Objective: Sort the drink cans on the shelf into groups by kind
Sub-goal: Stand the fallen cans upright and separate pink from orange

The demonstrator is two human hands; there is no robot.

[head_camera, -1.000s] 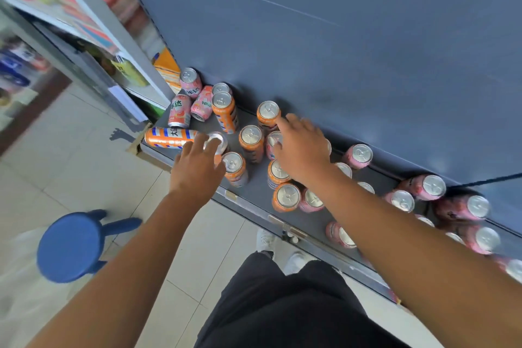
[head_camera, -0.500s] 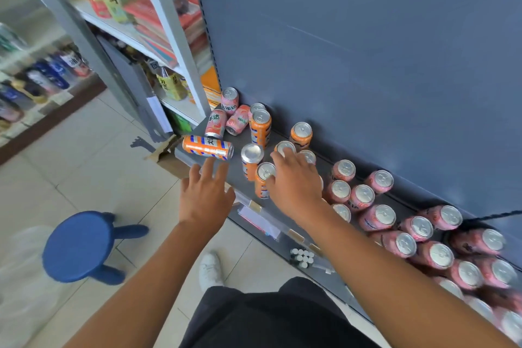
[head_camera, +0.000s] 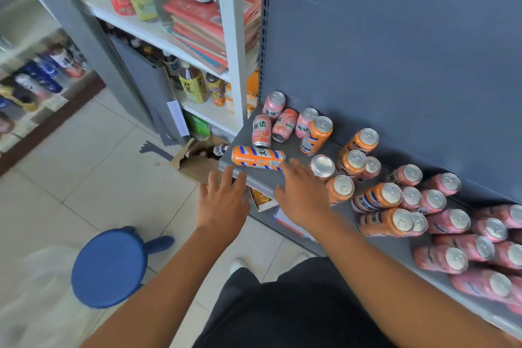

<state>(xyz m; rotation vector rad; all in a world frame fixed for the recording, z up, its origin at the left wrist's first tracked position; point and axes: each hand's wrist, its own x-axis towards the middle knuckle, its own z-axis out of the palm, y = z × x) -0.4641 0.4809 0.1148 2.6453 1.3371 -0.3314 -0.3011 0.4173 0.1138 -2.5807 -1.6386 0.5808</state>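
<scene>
Orange can lying flat, right grip just beside

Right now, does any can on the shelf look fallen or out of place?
Yes. One orange can lies on its side near the front edge of the shelf, while most others stand upright. A pink can behind it also looks tipped.
</scene>
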